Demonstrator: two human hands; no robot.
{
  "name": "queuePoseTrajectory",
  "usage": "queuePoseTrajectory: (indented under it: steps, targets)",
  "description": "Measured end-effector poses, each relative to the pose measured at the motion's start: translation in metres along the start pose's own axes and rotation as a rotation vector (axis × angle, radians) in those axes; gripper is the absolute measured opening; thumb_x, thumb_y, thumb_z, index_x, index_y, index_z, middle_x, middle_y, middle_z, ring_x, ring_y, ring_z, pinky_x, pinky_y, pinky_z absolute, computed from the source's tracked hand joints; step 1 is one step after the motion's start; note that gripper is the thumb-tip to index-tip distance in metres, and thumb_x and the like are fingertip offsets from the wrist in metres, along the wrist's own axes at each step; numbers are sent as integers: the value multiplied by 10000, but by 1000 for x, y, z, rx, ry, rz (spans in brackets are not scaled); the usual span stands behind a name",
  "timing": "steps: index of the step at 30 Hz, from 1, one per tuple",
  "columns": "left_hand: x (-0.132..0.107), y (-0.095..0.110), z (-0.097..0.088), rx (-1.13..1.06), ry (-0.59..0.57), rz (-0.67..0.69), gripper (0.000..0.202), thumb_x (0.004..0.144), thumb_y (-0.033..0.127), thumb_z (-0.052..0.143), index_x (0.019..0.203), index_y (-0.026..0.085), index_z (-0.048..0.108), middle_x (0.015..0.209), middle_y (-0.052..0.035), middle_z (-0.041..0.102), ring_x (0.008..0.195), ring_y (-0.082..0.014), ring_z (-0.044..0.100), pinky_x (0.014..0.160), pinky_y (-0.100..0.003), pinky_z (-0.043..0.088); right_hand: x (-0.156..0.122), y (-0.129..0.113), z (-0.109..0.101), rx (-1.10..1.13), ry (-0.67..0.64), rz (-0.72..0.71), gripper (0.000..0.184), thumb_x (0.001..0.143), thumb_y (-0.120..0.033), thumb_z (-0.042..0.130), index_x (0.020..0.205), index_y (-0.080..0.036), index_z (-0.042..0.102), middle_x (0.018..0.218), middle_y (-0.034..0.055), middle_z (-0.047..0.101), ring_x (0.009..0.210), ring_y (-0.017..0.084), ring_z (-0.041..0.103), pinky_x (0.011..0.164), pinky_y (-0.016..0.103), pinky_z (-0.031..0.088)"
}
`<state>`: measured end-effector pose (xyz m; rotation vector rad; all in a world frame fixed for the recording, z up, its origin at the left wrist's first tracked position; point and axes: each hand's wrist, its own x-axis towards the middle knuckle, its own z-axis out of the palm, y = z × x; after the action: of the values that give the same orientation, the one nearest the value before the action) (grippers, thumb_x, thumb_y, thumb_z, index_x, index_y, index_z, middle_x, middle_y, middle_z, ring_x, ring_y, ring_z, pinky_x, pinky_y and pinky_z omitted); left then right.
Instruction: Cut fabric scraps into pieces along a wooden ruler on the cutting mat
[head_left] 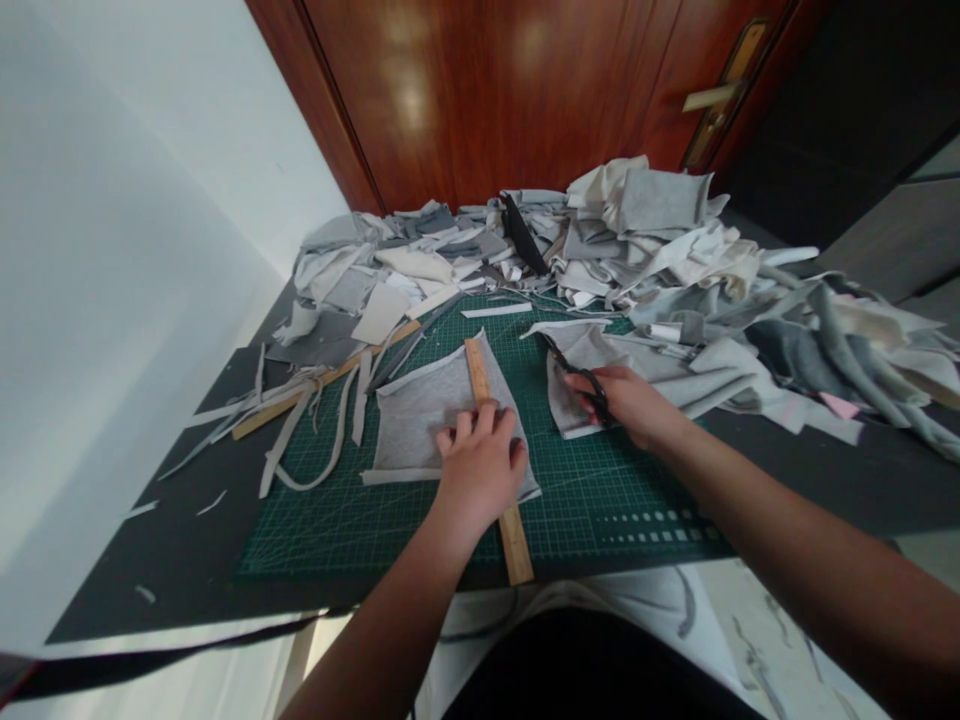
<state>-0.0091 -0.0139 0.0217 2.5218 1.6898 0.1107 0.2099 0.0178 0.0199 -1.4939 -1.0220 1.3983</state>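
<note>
A piece of grey fabric (412, 420) with pale edges lies on the green cutting mat (450, 550). Across it runs a wooden ruler (517, 545), its near end reaching the mat's front edge. Bent fingers of my left hand (480, 460) grip and press the ruler against the cloth, covering its middle. Black-handled scissors (598, 395) are in my closed right hand (630, 400). Their blades point up and left over a second grey fabric piece (562, 400), close to its left edge. Whether the blades touch the cloth I cannot tell.
Heaped fabric scraps (450, 245) line the back of the dark table (187, 560) and spread along its right side. Narrow cut strips (341, 430) and another wooden stick (277, 412) lie at left. Beyond stand a wooden door (480, 100) and a white wall (135, 200).
</note>
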Motion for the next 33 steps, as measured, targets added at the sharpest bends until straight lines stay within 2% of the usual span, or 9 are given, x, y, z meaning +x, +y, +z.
queuePoseTrajectory:
  steps: [4, 9, 14, 18, 23, 26, 28, 31, 33]
  targets:
    - [0, 1, 0, -45, -5, 121, 323, 979, 333, 513, 1280, 246, 593, 1411, -77, 561, 1198, -316, 482, 995, -519, 422, -8, 7, -18, -106, 164, -12, 459, 710, -604, 762, 617, -202, 561, 541, -2, 553, 460, 114, 458, 471, 275, 355]
    - [1, 10, 2, -169, -36, 277, 312, 974, 239, 508, 1274, 256, 593, 1341, -46, 595, 1179, -258, 489, 1019, -436, 434, -21, 12, -59, -484, 347, 44, 418, 841, -573, 618, 641, -206, 603, 579, 67, 643, 531, 175, 570, 533, 302, 387]
    - [0, 9, -5, -225, -78, 285, 373, 984, 245, 505, 1345, 315, 565, 1388, -48, 549, 1242, -251, 510, 1041, -449, 438, -36, 11, -82, -1017, 354, 25, 478, 915, -520, 486, 580, -206, 618, 597, 100, 657, 615, 208, 612, 582, 313, 353]
    - [15, 4, -21, -151, -38, 220, 356, 994, 259, 479, 1336, 272, 573, 1288, -80, 584, 1182, -260, 584, 1028, -446, 462, -44, 12, -83, -1155, 340, 16, 432, 911, -510, 494, 641, -206, 640, 634, 114, 666, 670, 241, 641, 591, 319, 340]
    - [74, -4, -24, -195, 91, 98, 312, 970, 304, 558, 1239, 157, 617, 1232, -126, 634, 1184, -267, 598, 1051, -388, 456, -58, 7, -76, -933, 351, 42, 430, 914, -535, 480, 670, -211, 623, 623, 96, 671, 652, 235, 630, 607, 323, 368]
    - [112, -8, -18, -304, 40, 93, 356, 946, 322, 611, 1255, 144, 621, 1266, -134, 653, 1188, -256, 600, 1040, -363, 454, -73, 4, -70, -521, 327, 19, 426, 874, -603, 503, 739, -215, 611, 613, 56, 652, 585, 203, 600, 586, 313, 406]
    - [131, -8, -14, -287, 7, 86, 411, 942, 399, 619, 1281, 166, 627, 1306, -130, 646, 1231, -295, 569, 1039, -419, 442, -84, 3, -65, -284, 283, -13, 414, 834, -621, 544, 758, -217, 600, 606, 31, 622, 547, 180, 571, 553, 301, 413]
    - [151, -3, -11, -234, -26, 103, 431, 927, 480, 624, 1263, 212, 662, 1288, -111, 648, 1251, -339, 539, 1008, -482, 425, -94, 4, -57, -103, 257, -39, 461, 768, -675, 620, 739, -216, 588, 585, 12, 577, 511, 153, 531, 506, 284, 405]
    - [162, 0, -7, -257, -48, 140, 391, 900, 453, 665, 1214, 219, 688, 1183, -92, 674, 1176, -309, 575, 953, -435, 435, -96, 4, -52, -22, 267, -51, 510, 724, -717, 662, 745, -212, 591, 586, 6, 563, 500, 144, 519, 491, 279, 413]
